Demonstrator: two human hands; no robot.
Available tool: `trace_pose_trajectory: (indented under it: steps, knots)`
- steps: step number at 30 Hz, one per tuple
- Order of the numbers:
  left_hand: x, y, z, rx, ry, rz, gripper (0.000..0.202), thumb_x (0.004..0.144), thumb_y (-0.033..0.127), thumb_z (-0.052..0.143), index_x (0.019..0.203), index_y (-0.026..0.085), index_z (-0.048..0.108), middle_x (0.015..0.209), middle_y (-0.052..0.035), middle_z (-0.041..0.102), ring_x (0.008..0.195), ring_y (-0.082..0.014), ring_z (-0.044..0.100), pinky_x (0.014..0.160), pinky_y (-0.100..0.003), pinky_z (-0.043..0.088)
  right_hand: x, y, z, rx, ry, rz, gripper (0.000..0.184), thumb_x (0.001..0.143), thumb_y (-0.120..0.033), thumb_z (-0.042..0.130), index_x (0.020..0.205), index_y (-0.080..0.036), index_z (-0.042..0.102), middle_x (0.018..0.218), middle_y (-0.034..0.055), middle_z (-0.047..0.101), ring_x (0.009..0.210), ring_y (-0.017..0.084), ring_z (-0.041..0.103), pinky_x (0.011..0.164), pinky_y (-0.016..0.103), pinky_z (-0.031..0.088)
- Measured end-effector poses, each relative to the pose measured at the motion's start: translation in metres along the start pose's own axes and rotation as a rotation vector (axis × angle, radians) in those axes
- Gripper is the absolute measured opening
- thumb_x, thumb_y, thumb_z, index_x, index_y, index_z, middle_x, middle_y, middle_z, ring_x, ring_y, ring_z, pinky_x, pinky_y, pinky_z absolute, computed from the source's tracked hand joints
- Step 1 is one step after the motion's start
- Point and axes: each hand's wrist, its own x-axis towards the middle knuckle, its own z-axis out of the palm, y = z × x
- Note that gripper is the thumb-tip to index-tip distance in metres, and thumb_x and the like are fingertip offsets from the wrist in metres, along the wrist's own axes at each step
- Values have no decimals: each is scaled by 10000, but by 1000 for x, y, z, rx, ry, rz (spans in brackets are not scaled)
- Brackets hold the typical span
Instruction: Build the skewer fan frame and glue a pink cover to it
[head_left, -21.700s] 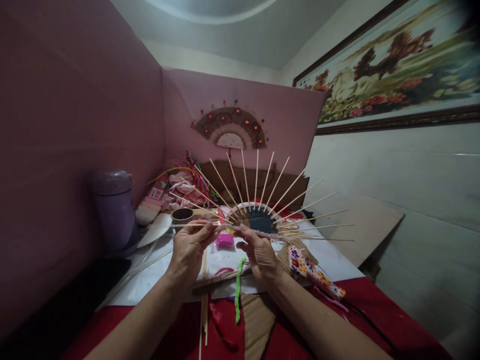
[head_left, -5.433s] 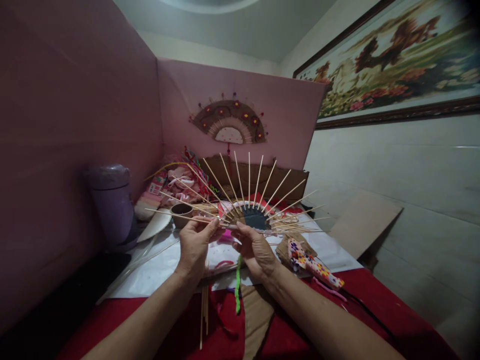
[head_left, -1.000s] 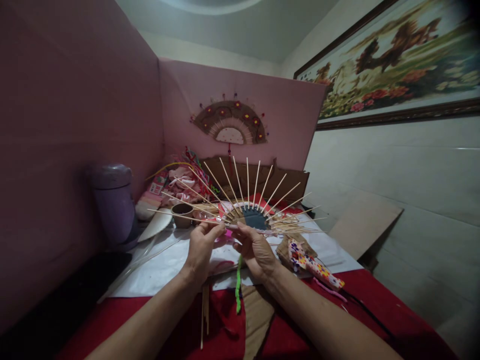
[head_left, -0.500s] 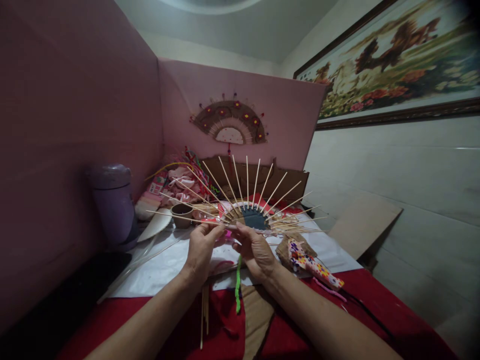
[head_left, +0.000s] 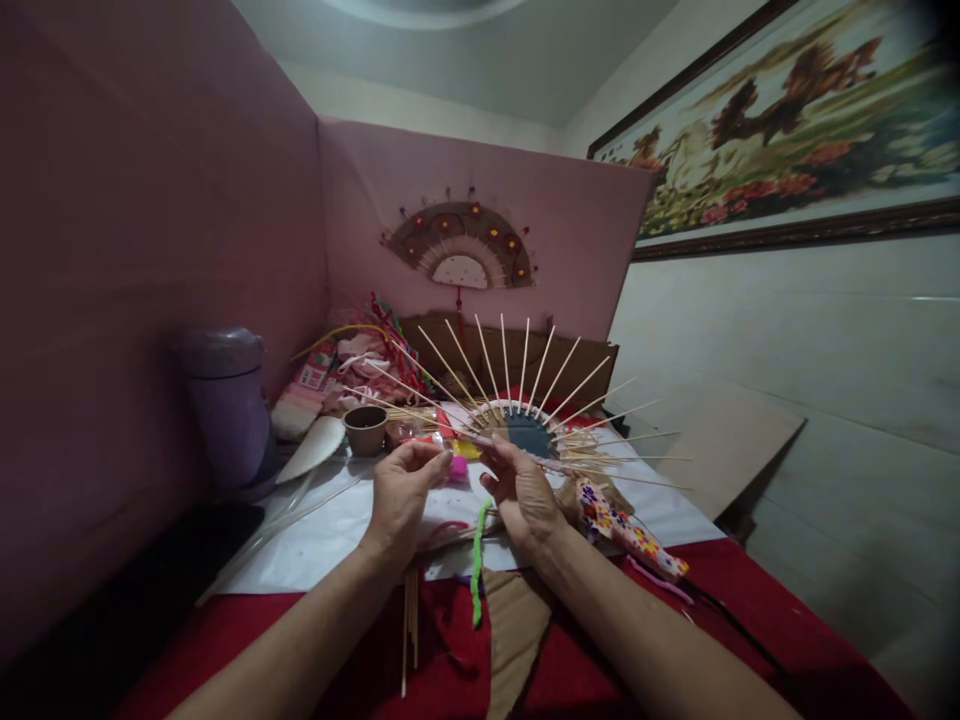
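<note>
My right hand [head_left: 520, 490] grips the lower edge of a half-round fan frame [head_left: 529, 432]. Thin wooden sticks fan out from its curved rim, and the middle is part brown, part dark blue. The frame tilts down to the right. Left of it, apart from the edge, my left hand [head_left: 409, 490] is closed in a pinch, thumb against forefinger; whatever lies between those fingertips is too small to make out. Below the hands are a green fuzzy strip [head_left: 478, 565] and a torn piece of cardboard [head_left: 514, 635].
A brown cup [head_left: 365, 432] and a lidded purple container [head_left: 229, 410] stand at left. Several loose sticks [head_left: 409, 620] lie in front. A flower-patterned glue gun-like object [head_left: 630, 532] with a black cord lies right. A decorated fan [head_left: 461, 245] hangs on the pink back panel.
My left hand has come off the frame's left end. With my right hand, the frame has shifted right and tilted, its right end lower.
</note>
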Motion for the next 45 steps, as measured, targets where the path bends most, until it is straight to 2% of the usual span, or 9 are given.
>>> trace_pose_trajectory:
  steps: [5, 9, 16, 20, 28, 35, 39, 43, 45]
  knots:
    - [-5, 9, 3, -30, 13, -83, 112, 531, 169, 665, 613, 147, 592, 560, 13, 603, 536, -117, 552, 553, -245, 433, 1, 1, 0, -7, 13, 11, 92, 615, -195, 693, 705, -203, 675, 718, -26, 711, 638, 101, 590, 499, 193, 367]
    - [-9, 15, 5, -21, -59, -152, 19, 568, 173, 556, 558, 159, 564, 582, -5, 616, 574, -149, 583, 551, -261, 436, 0, 0, 1, 5, 5, 14, 84, 611, -187, 689, 691, -203, 669, 693, -36, 707, 614, 92, 581, 501, 194, 363]
    - [-9, 10, -1, 21, -126, -160, 148, 651, 239, 468, 567, 154, 556, 608, -30, 611, 611, -168, 589, 563, -280, 446, 3, 0, -1, 10, 20, 11, 92, 594, -194, 699, 678, -202, 662, 670, -38, 703, 591, 93, 581, 502, 205, 356]
    - [-6, 6, -2, 34, -128, -200, 143, 656, 243, 471, 590, 150, 557, 612, -37, 624, 606, -170, 591, 558, -284, 456, 3, 0, -1, 10, 29, 33, 82, 598, -191, 704, 667, -197, 660, 655, -36, 701, 575, 89, 573, 505, 202, 361]
    - [-4, 1, 0, 57, -95, -306, 160, 653, 299, 513, 597, 153, 547, 491, 9, 541, 411, -102, 473, 399, -213, 386, 3, 4, -2, -38, 16, 60, 86, 607, -205, 712, 680, -185, 670, 709, 1, 712, 598, 117, 590, 489, 212, 377]
    - [-9, 1, 4, 94, -147, -377, 239, 696, 405, 493, 599, 187, 481, 435, 49, 471, 273, -66, 330, 281, -181, 263, 2, 4, 1, -24, 1, 72, 82, 606, -206, 719, 675, -192, 677, 714, -4, 705, 620, 112, 586, 483, 197, 403]
    - [-5, -5, 4, 124, -184, -351, 256, 712, 426, 491, 626, 185, 500, 362, 52, 450, 266, -66, 298, 285, -165, 209, 1, 2, 3, 2, -23, 77, 84, 607, -208, 723, 670, -186, 671, 696, -2, 699, 613, 107, 576, 480, 192, 399]
    - [-1, -10, 2, 151, -213, -281, 389, 709, 498, 518, 511, 163, 495, 292, 37, 407, 267, -63, 315, 313, -165, 188, -1, 1, 4, 12, -24, 73, 83, 634, -201, 704, 707, -175, 672, 719, 7, 694, 612, 102, 565, 465, 181, 386]
    - [0, -11, 0, 142, -203, -267, 410, 698, 518, 537, 515, 153, 513, 306, 32, 427, 266, -59, 320, 314, -170, 199, -1, 1, 5, 19, -33, 70, 79, 646, -197, 695, 717, -173, 672, 733, 8, 694, 621, 102, 565, 464, 179, 385]
